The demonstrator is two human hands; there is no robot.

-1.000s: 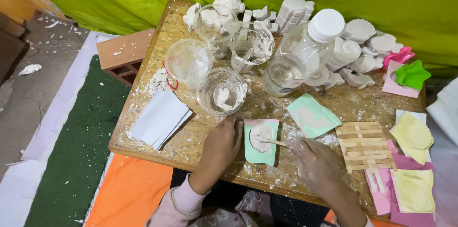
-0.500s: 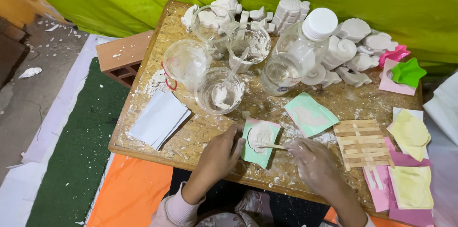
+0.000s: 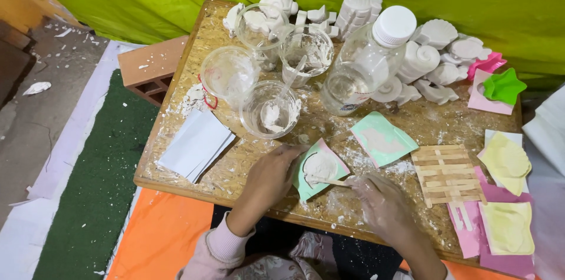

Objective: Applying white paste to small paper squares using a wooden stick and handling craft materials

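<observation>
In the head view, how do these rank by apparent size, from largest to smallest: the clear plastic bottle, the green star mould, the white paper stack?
1. Clear plastic bottle and white paper stack: they look about alike, so I do not rank them.
2. Green star mould: clearly the smallest.

Bare board (image 3: pixel 247 165) left of the green mould (image 3: pixel 321 168); plastic cups (image 3: pixel 269 109) crowd behind; stick raft (image 3: pixel 445 174) blocks right.
</observation>
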